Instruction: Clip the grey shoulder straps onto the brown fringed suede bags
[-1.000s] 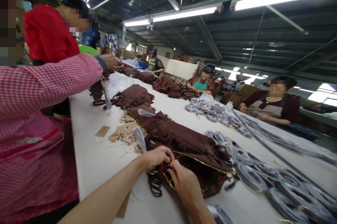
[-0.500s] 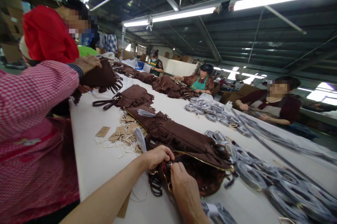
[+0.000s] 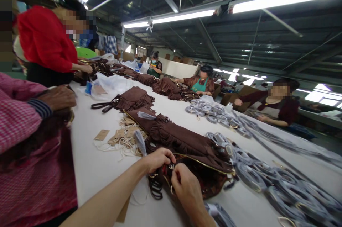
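Observation:
A brown fringed handbag (image 3: pixel 197 163) lies on the table with its gold zip open and its patterned lining showing. My left hand (image 3: pixel 160 158) pinches the near left end of the opening, beside a small metal fitting (image 3: pixel 171 166). Close by, my right hand (image 3: pixel 185 183) has thumb and fingers pressed together over the same edge; what lies between them is hidden. A bit of white cord shows below these fingers. Dark looped strap (image 3: pixel 155 187) hangs at the bag's left end.
Kraft tags (image 3: pixel 120 135) with white strings lie left of the bag. Grey-wrapped coiled straps (image 3: pixel 269 180) spread along the right. More brown bags (image 3: pixel 136 98) line the white table (image 3: pixel 91 170). A co-worker in pink checks (image 3: pixel 24 113) stands close at left; several others work around the table.
The pink-sleeved co-worker's hand and brown bag have moved back toward that person, uncovering a clear plastic bag. My right hand has shifted slightly; both my hands stay at the zip's end.

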`<act>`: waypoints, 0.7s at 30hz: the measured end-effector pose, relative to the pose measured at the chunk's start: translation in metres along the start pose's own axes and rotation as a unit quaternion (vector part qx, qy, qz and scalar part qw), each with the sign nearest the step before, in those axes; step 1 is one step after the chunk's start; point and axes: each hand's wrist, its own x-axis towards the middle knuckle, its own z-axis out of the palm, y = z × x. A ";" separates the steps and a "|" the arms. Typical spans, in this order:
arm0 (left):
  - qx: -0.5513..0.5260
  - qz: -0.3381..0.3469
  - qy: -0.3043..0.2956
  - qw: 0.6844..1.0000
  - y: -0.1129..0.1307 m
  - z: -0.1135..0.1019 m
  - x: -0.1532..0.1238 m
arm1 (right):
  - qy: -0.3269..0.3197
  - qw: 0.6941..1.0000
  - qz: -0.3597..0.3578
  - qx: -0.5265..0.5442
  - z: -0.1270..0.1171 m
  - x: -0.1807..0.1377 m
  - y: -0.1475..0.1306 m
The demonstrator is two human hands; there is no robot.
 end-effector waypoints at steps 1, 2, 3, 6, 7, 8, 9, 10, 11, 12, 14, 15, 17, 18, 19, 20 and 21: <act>0.015 0.020 -0.003 1.000 0.002 0.000 -0.003 | 0.016 0.999 0.004 0.037 -0.003 0.001 0.003; 0.030 0.040 -0.005 0.999 0.004 0.000 -0.005 | 0.029 0.997 0.010 0.066 -0.005 0.001 0.005; 0.046 0.058 -0.006 0.997 0.006 0.001 -0.008 | 0.036 0.996 0.016 0.084 -0.008 0.002 0.006; 0.085 0.092 -0.007 0.992 0.009 0.000 -0.014 | 0.031 0.994 0.020 0.099 -0.011 0.003 0.009; 0.095 0.097 -0.011 0.991 0.010 0.000 -0.015 | 0.029 0.995 0.019 0.098 -0.011 0.003 0.009; 0.102 0.101 -0.016 0.990 0.010 -0.001 -0.017 | 0.028 0.995 0.019 0.096 -0.010 0.003 0.010; 0.107 0.102 -0.024 0.989 0.011 -0.001 -0.018 | 0.030 0.995 0.020 0.093 -0.008 0.003 0.010; 0.113 0.109 -0.029 0.987 0.011 0.000 -0.019 | 0.033 0.995 0.020 0.091 -0.006 0.003 0.009; 0.122 0.120 -0.029 0.985 0.011 0.001 -0.020 | 0.036 0.995 0.020 0.088 -0.005 0.003 0.009; 0.133 0.135 -0.021 0.982 0.012 0.003 -0.020 | 0.038 0.995 0.019 0.085 -0.003 0.003 0.009; 0.158 0.169 0.010 0.973 0.012 0.008 -0.021 | 0.041 0.996 0.015 0.079 -0.001 0.002 0.009; 0.170 0.184 0.030 0.968 0.012 0.011 -0.021 | 0.042 0.996 0.013 0.076 -0.003 0.002 0.009; 0.188 0.200 0.059 0.960 0.013 0.017 -0.023 | 0.039 0.996 0.005 0.081 -0.010 0.002 0.011; 0.199 0.210 0.069 0.955 0.015 0.019 -0.025 | 0.034 0.995 0.000 0.095 -0.016 0.002 0.012; 0.215 0.225 0.079 0.947 0.018 0.022 -0.028 | 0.031 0.992 -0.005 0.119 -0.024 0.003 0.014; 0.236 0.245 0.092 0.936 0.023 0.024 -0.032 | 0.028 0.988 -0.004 0.154 -0.032 0.004 0.016; 0.262 0.270 0.108 0.920 0.028 0.026 -0.038 | 0.024 0.980 0.007 0.199 -0.041 0.005 0.018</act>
